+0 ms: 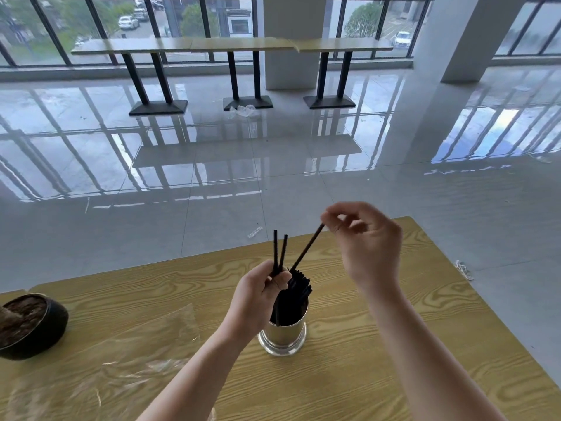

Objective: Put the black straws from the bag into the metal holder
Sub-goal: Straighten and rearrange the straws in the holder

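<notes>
Head view: right hand pinches one thin black plastic straw, steering its lower end into the shiny cylindrical metal holder; left hand grips two more for feeding.

Bright daylight from the windows glares off the glossy floor; edges bend, right hand motion-blurred.

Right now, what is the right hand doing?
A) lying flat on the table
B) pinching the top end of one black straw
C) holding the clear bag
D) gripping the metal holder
B: the right hand pinches the upper end of one slanted black straw above the metal holder; the clear bag lies untouched on the table.
</notes>
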A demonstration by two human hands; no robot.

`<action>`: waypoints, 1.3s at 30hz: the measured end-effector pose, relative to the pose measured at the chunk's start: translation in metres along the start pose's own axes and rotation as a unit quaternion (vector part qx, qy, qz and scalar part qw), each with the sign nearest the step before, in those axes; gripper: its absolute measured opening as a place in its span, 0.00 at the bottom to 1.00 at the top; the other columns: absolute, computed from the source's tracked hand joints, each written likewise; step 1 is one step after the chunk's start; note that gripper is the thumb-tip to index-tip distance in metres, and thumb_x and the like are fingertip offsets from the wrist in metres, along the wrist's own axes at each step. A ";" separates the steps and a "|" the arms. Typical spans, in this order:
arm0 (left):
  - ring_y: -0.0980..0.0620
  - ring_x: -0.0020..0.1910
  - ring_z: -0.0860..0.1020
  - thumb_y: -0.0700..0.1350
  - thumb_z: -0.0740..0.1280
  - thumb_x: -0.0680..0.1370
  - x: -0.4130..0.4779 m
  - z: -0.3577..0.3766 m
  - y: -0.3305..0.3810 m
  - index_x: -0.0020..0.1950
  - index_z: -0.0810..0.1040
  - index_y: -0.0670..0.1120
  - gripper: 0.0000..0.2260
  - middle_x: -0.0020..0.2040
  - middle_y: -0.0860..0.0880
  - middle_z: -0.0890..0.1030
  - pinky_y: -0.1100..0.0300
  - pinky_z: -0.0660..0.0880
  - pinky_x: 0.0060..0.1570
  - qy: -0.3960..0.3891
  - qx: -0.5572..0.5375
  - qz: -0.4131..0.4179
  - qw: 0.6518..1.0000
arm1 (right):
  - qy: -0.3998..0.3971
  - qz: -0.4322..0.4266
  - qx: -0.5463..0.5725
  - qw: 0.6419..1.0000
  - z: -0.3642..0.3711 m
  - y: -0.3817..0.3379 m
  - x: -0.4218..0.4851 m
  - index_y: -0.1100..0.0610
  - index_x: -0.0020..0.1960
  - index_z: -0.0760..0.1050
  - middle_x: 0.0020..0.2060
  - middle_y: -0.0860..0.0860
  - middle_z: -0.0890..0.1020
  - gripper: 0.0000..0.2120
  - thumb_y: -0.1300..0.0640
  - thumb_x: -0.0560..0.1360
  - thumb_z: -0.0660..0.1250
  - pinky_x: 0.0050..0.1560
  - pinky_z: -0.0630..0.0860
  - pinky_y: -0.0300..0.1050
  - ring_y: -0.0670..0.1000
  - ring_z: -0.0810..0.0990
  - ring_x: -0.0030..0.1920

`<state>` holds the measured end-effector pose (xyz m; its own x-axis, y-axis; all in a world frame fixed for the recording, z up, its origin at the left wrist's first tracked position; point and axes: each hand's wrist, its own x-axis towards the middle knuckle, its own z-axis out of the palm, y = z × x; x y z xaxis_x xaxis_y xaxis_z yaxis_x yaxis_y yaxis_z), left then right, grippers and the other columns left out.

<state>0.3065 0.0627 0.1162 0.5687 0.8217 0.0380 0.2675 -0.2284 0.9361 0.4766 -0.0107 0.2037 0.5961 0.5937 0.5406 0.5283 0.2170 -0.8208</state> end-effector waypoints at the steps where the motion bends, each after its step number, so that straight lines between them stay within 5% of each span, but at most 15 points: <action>1: 0.60 0.30 0.72 0.45 0.68 0.80 0.002 -0.001 0.000 0.41 0.78 0.50 0.07 0.35 0.55 0.81 0.65 0.68 0.35 0.010 -0.029 -0.020 0.999 | 0.030 0.002 0.040 0.999 -0.005 -0.001 0.003 0.40 0.44 0.83 0.36 0.40 0.85 0.12 0.58 0.72 0.78 0.34 0.75 0.31 0.41 0.81 0.33; 6: 0.53 0.27 0.71 0.44 0.64 0.82 0.004 -0.011 -0.001 0.47 0.80 0.41 0.09 0.37 0.44 0.81 0.62 0.67 0.24 0.116 -0.240 -0.125 0.956 | 0.148 0.037 0.147 0.977 -0.030 0.003 0.004 0.49 0.46 0.83 0.34 0.49 0.86 0.05 0.59 0.75 0.75 0.36 0.83 0.44 0.53 0.87 0.34; 12: 0.51 0.31 0.74 0.45 0.65 0.81 0.002 -0.006 0.016 0.54 0.83 0.41 0.10 0.38 0.43 0.81 0.59 0.70 0.28 0.083 -0.398 -0.146 0.902 | 0.125 0.272 0.303 0.905 -0.003 0.017 -0.058 0.60 0.44 0.82 0.40 0.57 0.86 0.04 0.65 0.70 0.75 0.43 0.84 0.44 0.57 0.88 0.39; 16: 0.50 0.31 0.73 0.45 0.67 0.79 0.004 -0.007 0.024 0.56 0.83 0.39 0.11 0.39 0.41 0.80 0.58 0.71 0.28 0.054 -0.423 -0.096 0.899 | 0.072 0.353 0.289 0.887 0.021 0.018 -0.101 0.58 0.43 0.84 0.41 0.60 0.87 0.04 0.63 0.68 0.73 0.41 0.84 0.42 0.59 0.88 0.41; 20: 0.49 0.32 0.74 0.43 0.67 0.79 -0.001 -0.011 0.019 0.55 0.83 0.38 0.10 0.43 0.38 0.81 0.57 0.73 0.29 0.038 -0.401 -0.074 0.912 | 0.122 0.384 0.277 0.872 0.027 0.025 -0.111 0.61 0.44 0.83 0.38 0.60 0.85 0.05 0.70 0.73 0.72 0.33 0.81 0.42 0.56 0.84 0.35; 25: 0.49 0.32 0.76 0.42 0.67 0.79 -0.002 -0.012 0.016 0.56 0.83 0.38 0.10 0.36 0.44 0.78 0.57 0.76 0.32 0.039 -0.409 -0.080 0.908 | 0.085 0.384 0.227 0.891 0.027 0.030 -0.116 0.58 0.42 0.84 0.36 0.61 0.83 0.06 0.68 0.72 0.75 0.25 0.72 0.39 0.49 0.74 0.28; 28: 0.48 0.31 0.76 0.42 0.67 0.79 0.000 -0.014 0.015 0.52 0.84 0.40 0.08 0.35 0.42 0.77 0.55 0.77 0.32 0.061 -0.363 -0.079 0.927 | 0.022 0.361 0.137 0.922 0.024 0.032 -0.116 0.51 0.41 0.84 0.38 0.53 0.86 0.09 0.65 0.73 0.76 0.33 0.75 0.41 0.49 0.77 0.33; 32: 0.51 0.28 0.76 0.41 0.68 0.80 0.000 -0.013 0.017 0.46 0.83 0.48 0.06 0.33 0.49 0.79 0.57 0.74 0.31 0.083 -0.111 -0.005 0.990 | -0.089 0.231 -0.029 0.968 0.015 0.026 -0.096 0.45 0.53 0.82 0.47 0.44 0.84 0.09 0.51 0.73 0.76 0.45 0.80 0.40 0.47 0.81 0.44; 35: 0.58 0.33 0.74 0.41 0.67 0.79 -0.001 -0.008 0.023 0.40 0.79 0.54 0.11 0.37 0.58 0.79 0.64 0.71 0.35 0.029 0.028 0.062 0.997 | -0.178 0.170 -0.012 0.969 0.008 0.013 -0.064 0.49 0.66 0.77 0.52 0.43 0.80 0.30 0.38 0.68 0.74 0.45 0.83 0.43 0.46 0.80 0.43; 37: 0.61 0.34 0.74 0.42 0.66 0.80 -0.003 -0.002 0.027 0.36 0.74 0.59 0.16 0.36 0.64 0.78 0.67 0.67 0.35 -0.017 0.097 0.085 0.991 | -0.216 0.134 0.003 0.967 0.005 0.004 -0.043 0.49 0.68 0.77 0.50 0.41 0.80 0.32 0.38 0.67 0.74 0.45 0.81 0.40 0.43 0.78 0.39; 39: 0.61 0.36 0.75 0.44 0.65 0.80 -0.004 0.001 0.029 0.36 0.74 0.57 0.14 0.36 0.63 0.79 0.66 0.70 0.37 -0.050 0.136 0.084 0.986 | -0.233 0.105 -0.022 0.967 0.003 0.000 -0.029 0.48 0.65 0.79 0.46 0.42 0.82 0.25 0.44 0.70 0.76 0.42 0.77 0.37 0.42 0.78 0.36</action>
<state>0.3128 0.0527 0.1429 0.6932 0.7074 0.1377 0.3536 -0.5004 0.7903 0.4573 -0.0257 0.1872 0.3620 0.9076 0.2126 0.4564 0.0263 -0.8894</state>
